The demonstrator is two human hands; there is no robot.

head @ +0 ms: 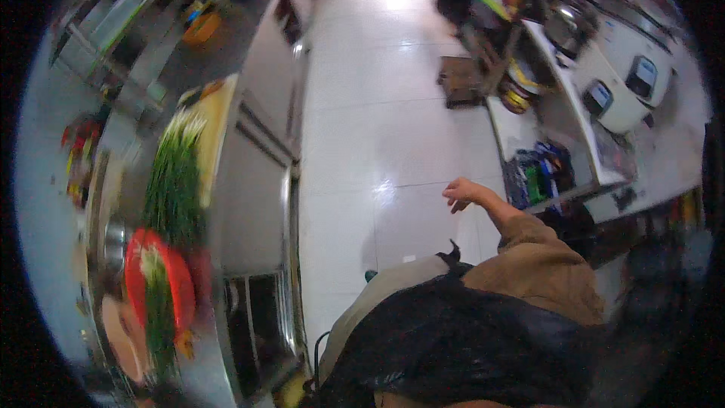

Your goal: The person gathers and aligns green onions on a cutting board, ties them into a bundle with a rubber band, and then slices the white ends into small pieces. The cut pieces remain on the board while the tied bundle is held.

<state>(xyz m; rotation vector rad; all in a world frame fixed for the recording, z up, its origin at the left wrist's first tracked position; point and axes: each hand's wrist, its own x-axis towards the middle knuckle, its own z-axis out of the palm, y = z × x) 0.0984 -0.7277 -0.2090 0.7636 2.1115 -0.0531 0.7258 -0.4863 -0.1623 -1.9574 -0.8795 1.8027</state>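
My right hand hangs over the white tiled floor, its fingers loosely curled and a little apart, holding nothing. A brown sleeve covers that arm, and a dark apron lies over my front. My left hand is out of view. To the left runs a steel worktop, where a bundle of green onions rests with its white ends against a yellowish cutting board. More green onions lie across a red plastic basin. Blur hides fine detail there.
Steel cabinet doors edge the aisle on the left. On the right, a white shelf unit carries white appliances with dark panels and a shiny metal vessel. A brown box-like object stands on the floor beside it.
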